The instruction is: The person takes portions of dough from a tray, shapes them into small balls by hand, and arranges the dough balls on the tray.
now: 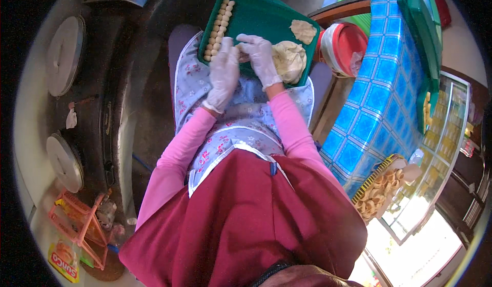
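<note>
Both my hands wear thin whitish gloves and meet over the near part of a green tray (256, 15) on my lap. My left hand (224, 77) has its fingers pressed together, pointing away from me beside two rows of small pale dough balls (221, 25). Curled in toward it, my right hand (260, 61) is closed too. Whatever lies between the fingertips is hidden. Just right of the right hand rests a large lump of dough (291, 61). A flat, torn-looking piece of dough (303, 31) lies at the tray's far right.
A table with a blue checked cloth (366, 107) stands to my right, bearing a basket of curled pale pieces (382, 189). A red-lidded tub (351, 43) is by the tray. Round metal lids (66, 56) and an orange plastic rack (79, 220) are at left.
</note>
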### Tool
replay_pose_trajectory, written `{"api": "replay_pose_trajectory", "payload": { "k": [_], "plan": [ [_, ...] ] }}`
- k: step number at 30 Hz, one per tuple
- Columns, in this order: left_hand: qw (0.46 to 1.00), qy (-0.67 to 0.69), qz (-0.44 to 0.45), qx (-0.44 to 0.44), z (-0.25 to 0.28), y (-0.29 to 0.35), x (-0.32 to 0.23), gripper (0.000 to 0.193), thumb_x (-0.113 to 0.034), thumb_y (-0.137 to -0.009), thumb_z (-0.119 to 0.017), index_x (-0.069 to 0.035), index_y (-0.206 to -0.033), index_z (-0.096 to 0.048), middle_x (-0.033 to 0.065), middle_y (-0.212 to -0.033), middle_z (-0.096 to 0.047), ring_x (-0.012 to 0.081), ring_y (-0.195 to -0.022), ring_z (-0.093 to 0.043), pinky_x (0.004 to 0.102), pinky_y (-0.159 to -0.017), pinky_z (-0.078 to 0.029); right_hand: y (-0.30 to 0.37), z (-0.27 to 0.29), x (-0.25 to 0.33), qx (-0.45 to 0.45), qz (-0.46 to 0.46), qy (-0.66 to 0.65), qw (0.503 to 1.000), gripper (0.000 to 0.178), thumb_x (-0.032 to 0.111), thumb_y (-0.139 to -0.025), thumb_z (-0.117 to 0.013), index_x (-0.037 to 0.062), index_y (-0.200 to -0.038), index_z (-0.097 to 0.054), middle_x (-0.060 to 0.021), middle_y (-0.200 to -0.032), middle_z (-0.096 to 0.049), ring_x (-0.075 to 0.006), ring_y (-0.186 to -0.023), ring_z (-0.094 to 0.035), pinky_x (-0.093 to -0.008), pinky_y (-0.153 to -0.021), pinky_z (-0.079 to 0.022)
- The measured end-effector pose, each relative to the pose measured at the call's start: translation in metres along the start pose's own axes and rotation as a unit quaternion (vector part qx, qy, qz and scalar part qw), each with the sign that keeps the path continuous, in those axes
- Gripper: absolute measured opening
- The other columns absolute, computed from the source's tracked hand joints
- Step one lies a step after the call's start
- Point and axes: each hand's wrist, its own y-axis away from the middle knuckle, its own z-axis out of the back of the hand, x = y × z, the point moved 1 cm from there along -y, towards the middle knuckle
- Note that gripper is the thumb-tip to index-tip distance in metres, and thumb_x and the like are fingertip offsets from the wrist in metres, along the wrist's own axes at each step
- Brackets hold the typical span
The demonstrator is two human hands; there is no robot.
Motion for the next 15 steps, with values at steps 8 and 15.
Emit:
{"api": "replay_pose_trajectory", "payload": {
  "k": [8, 15],
  "plan": [
    [0.945, 0.229, 0.018, -0.233, 0.089, -0.045, -0.007, 0.029, -0.009, -0.095, -0.060, 0.006, -0.120, -0.059, 0.0136, -0.113, -0.067, 0.0204, -0.101, -0.065, 0.0319, -0.089, -0.053, -0.031, -0.031, -0.061, -0.003, 0.171, 0.445, 0.879, 0.013, 0.020, -0.078, -0.067, 0.0071, -0.077, -0.070, -0.0161, -0.079, -0.068, -0.0350, -0.078, -0.067, -0.0441, -0.064, -0.053],
    [0.934, 0.319, 0.078, -0.141, 0.063, -0.052, -0.012, 0.025, -0.008, -0.097, -0.054, 0.006, -0.118, -0.056, 0.0195, -0.115, -0.066, 0.0263, -0.102, -0.067, 0.0348, -0.088, -0.054, -0.017, -0.026, -0.025, 0.010, 0.200, 0.524, 0.828, 0.016, 0.017, -0.085, -0.057, 0.0091, -0.081, -0.070, -0.0162, -0.080, -0.068, -0.0363, -0.077, -0.066, -0.0458, -0.065, -0.051]
  ]
}}
